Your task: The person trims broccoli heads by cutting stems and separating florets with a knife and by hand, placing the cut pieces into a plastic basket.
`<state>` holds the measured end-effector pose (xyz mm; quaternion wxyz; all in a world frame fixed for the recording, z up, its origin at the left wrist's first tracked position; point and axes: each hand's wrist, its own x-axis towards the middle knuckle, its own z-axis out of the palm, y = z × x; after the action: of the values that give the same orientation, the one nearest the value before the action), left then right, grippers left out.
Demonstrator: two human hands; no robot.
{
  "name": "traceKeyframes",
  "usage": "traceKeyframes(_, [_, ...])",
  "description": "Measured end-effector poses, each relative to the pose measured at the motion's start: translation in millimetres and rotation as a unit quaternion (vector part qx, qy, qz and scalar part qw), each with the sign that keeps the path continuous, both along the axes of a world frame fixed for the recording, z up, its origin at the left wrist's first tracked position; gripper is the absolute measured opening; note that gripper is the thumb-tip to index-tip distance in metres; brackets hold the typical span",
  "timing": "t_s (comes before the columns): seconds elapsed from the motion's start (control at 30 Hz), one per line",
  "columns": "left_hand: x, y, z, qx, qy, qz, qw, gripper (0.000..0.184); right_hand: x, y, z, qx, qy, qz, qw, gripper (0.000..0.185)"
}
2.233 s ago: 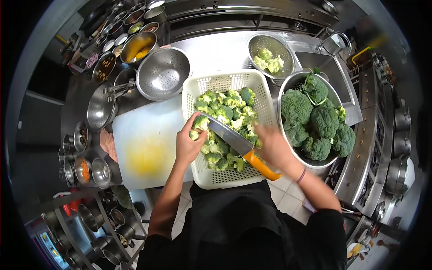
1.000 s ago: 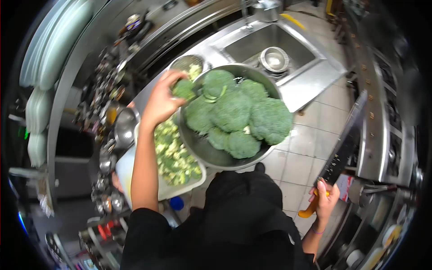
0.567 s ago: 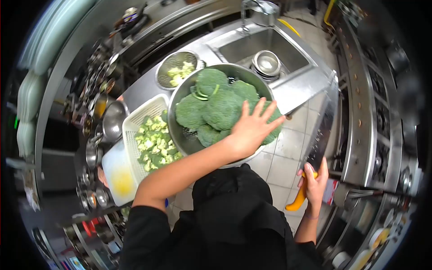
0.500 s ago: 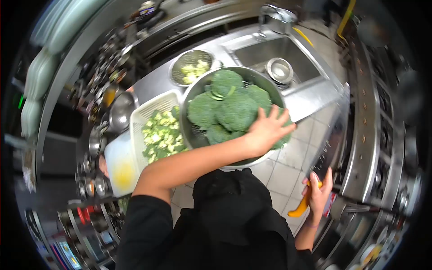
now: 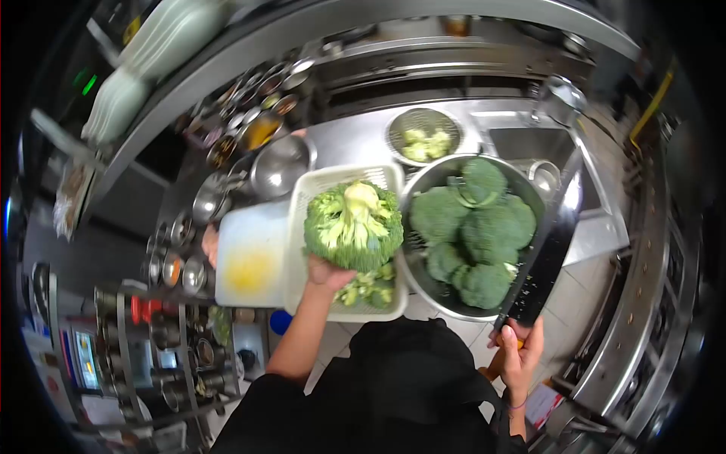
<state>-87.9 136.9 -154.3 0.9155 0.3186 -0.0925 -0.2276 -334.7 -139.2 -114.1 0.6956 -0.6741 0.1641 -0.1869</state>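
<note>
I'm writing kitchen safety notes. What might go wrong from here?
The left hand holds the broccoli head stem-up over the basket; it might slip and scatter the cut florets.
The right hand holds the unsheathed knife near the bowl; it might nick the left hand if they cross.

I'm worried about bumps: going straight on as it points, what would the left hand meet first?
Probably the far rim of the white basket, the broccoli in the left hand touching first; depth is unclear, so it might pass above.
</note>
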Motion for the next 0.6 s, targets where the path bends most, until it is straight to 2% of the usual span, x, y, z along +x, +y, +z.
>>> traceKeyframes(0.03, [-5.2,17.3,-17.2,-0.008,0.113,0.071,0.991,0.099,17.4,22.0,7.7,0.007,0.009,0.017,1.0,0.037])
traceKeyframes(0.07, [-4.8,35.0,-33.6,-0.017,0.12,0.087,0.989,0.099,32.6,40.7,7.3,-0.016,0.021,0.048,0.998,0.021])
traceKeyframes(0.1, [-5.3,47.3,-45.9,-0.1,0.138,0.038,0.985,0.093,51.5,54.5,14.3,-0.088,0.021,0.099,0.991,0.013])
traceKeyframes(0.13, [-4.4,63.2,-55.9,-0.184,0.152,-0.012,0.971,0.087,70.0,73.0,18.7,-0.159,0.033,0.124,0.979,0.011])
traceKeyframes(0.17, [-2.6,77.0,-58.3,-0.195,0.156,-0.001,0.968,0.087,88.1,91.9,20.2,-0.229,0.042,0.148,0.961,0.01])
traceKeyframes(0.23, [2.1,100.3,-61.6,-0.231,0.181,-0.082,0.953,0.083,123.0,127.0,14.9,-0.33,-0.015,0.179,0.927,0.013])
traceKeyframes(0.27, [7.5,111.6,-75.7,-0.267,0.133,-0.12,0.947,0.076,140.5,143.5,17.2,-0.367,-0.026,0.194,0.909,0.013])
traceKeyframes(0.3, [10.6,123.5,-80.8,-0.276,0.14,-0.117,0.944,0.076,157.7,159.5,19.4,-0.402,-0.038,0.207,0.891,0.014])
traceKeyframes(0.33, [12.8,134.1,-85.6,-0.197,0.112,-0.089,0.97,0.078,172.6,172.2,24.7,-0.406,-0.028,0.21,0.889,0.014])
traceKeyframes(0.37, [15.9,145.0,-90.3,-0.117,0.085,-0.064,0.988,0.082,186.0,184.2,33.9,-0.458,-0.032,0.231,0.858,0.015])
traceKeyframes(0.4, [22.2,155.9,-84.0,-0.103,0.07,-0.089,0.988,0.079,196.5,193.8,43.7,-0.509,-0.036,0.25,0.823,0.016])
traceKeyframes(0.43, [29.6,163.5,-85.7,-0.111,0.075,-0.096,0.986,0.079,203.9,201.5,53.8,-0.514,-0.027,0.247,0.821,0.016])
traceKeyframes(0.5, [38.7,175.7,-87.7,-0.112,0.066,-0.119,0.984,0.075,212.4,215.3,72.6,-0.501,-0.179,0.195,0.824,0.019])
traceKeyframes(0.53, [40.5,180.8,-79.9,-0.127,0.067,-0.122,0.982,0.074,213.4,219.6,76.3,-0.473,-0.205,0.184,0.837,0.021])
traceKeyframes(0.6, [45.4,185.3,-80.6,-0.123,0.098,-0.131,0.979,0.074,219.1,225.7,58.1,-0.486,-0.167,0.205,0.833,0.021])
